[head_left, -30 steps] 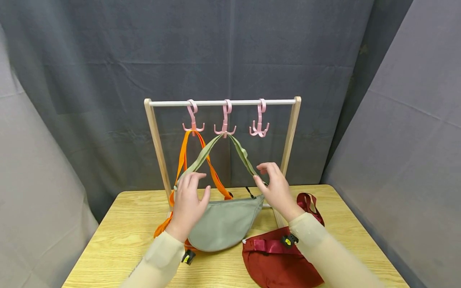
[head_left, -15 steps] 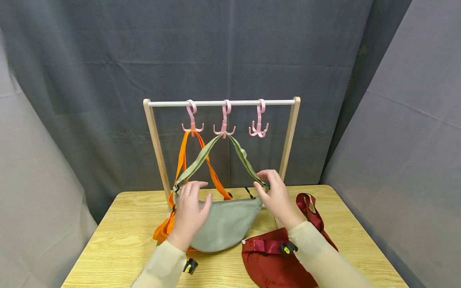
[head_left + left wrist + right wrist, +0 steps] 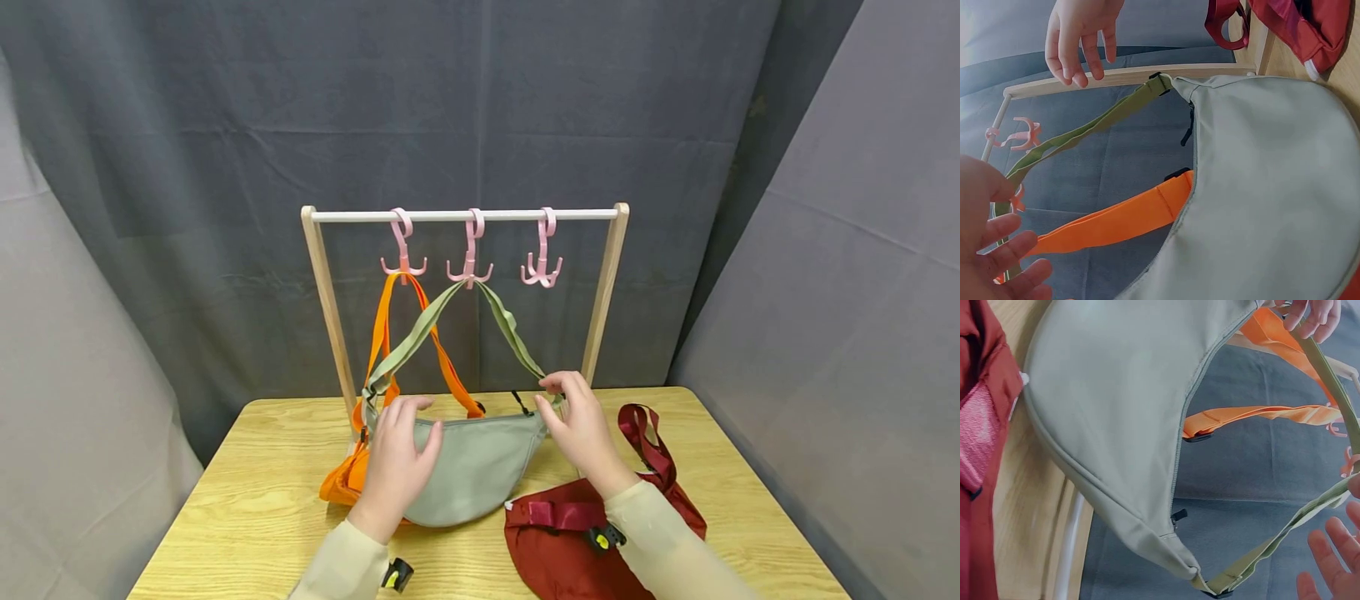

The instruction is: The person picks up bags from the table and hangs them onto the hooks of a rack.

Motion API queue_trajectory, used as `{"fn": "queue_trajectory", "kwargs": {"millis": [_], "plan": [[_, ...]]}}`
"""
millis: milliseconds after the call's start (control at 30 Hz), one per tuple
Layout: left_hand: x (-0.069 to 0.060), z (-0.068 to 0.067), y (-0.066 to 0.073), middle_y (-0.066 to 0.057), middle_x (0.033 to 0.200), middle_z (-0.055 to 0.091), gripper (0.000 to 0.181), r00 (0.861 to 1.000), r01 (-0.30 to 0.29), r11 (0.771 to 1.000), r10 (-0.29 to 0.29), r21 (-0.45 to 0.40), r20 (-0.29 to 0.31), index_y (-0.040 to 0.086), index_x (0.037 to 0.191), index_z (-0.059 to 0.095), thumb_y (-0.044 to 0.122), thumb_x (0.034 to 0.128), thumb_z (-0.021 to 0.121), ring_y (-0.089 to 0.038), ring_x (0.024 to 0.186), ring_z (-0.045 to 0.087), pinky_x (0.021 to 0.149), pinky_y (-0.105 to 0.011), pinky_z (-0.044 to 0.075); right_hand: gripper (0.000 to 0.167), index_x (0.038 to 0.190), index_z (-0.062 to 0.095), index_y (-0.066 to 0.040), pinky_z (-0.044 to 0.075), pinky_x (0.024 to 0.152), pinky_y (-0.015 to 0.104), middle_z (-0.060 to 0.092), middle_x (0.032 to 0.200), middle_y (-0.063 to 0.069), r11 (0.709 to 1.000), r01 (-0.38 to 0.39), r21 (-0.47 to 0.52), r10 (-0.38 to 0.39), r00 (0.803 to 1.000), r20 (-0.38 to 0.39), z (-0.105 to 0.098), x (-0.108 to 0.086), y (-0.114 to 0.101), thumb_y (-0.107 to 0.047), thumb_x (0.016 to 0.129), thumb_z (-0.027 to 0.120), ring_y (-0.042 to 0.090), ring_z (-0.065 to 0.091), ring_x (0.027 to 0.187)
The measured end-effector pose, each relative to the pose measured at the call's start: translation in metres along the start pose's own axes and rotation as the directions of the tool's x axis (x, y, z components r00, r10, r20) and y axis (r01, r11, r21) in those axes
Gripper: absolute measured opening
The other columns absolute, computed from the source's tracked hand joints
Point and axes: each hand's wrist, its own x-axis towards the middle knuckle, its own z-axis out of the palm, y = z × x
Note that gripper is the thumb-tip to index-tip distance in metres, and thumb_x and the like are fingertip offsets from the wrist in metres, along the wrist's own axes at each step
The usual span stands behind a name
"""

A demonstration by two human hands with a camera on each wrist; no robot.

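A sage-green waist bag [image 3: 480, 471] hangs by its green strap [image 3: 416, 333] from the middle pink hook [image 3: 469, 250]. My left hand [image 3: 401, 467] is at the bag's left end, fingers apart and loosely bent. My right hand [image 3: 587, 429] is beside the strap's lower right end; in the left wrist view the right hand [image 3: 1085, 37] has loose fingers and grips nothing. Whether either hand touches the strap is unclear. Behind, an orange bag [image 3: 348, 479], mostly hidden, has its orange strap [image 3: 450, 367] over the left pink hook [image 3: 402, 242].
A wooden rack with a white bar [image 3: 337, 217] stands on the table [image 3: 247, 483]. The right pink hook [image 3: 543, 250] bears no strap. A dark red waist bag [image 3: 562, 554] lies at the front right, partly under my right sleeve. Grey curtains [image 3: 480, 100] surround the table.
Both hands have moved down a little from the green strap toward the bag's ends. The green bag stays hanging in place.
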Motion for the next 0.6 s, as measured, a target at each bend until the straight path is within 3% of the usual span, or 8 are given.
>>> {"fn": "queue_trajectory", "kwargs": {"millis": [167,400,600], "plan": [[-0.006,0.002,-0.004,-0.010,0.116,0.067,0.030,1.000,-0.002,1.000,0.002,-0.007,0.005,0.006,0.118,0.067,0.010,0.0898,0.077,-0.033,0.108,0.061,0.097,-0.047,0.049,0.021,0.113,0.064,-0.008,0.051,0.089,0.041,0.062,0.110,0.008,1.000,-0.011,-0.006,0.011,1.000,0.000,0.000,-0.006,0.005,-0.009,0.095,0.074,0.024,0.061,0.101],[-0.013,0.003,-0.006,-0.009,0.115,0.067,0.029,0.998,0.039,0.999,-0.038,-0.007,0.057,0.006,0.118,0.067,0.012,0.0911,0.076,-0.030,0.109,0.062,0.099,-0.047,0.049,0.020,0.113,0.065,-0.011,0.058,0.077,0.036,0.062,0.112,0.007,0.999,-0.044,-0.018,0.044,0.999,0.027,0.000,-0.016,0.007,-0.012,0.095,0.073,0.021,0.061,0.103],[-0.019,0.003,-0.007,-0.008,0.114,0.067,0.030,0.994,0.052,0.999,-0.052,-0.005,0.091,0.007,0.119,0.066,0.013,0.0918,0.076,-0.029,0.111,0.062,0.098,-0.047,0.050,0.019,0.111,0.065,-0.011,0.055,0.088,0.044,0.063,0.112,0.006,0.999,-0.035,-0.028,0.036,0.999,0.032,0.000,-0.024,0.011,-0.011,0.095,0.074,0.021,0.062,0.103]]}}
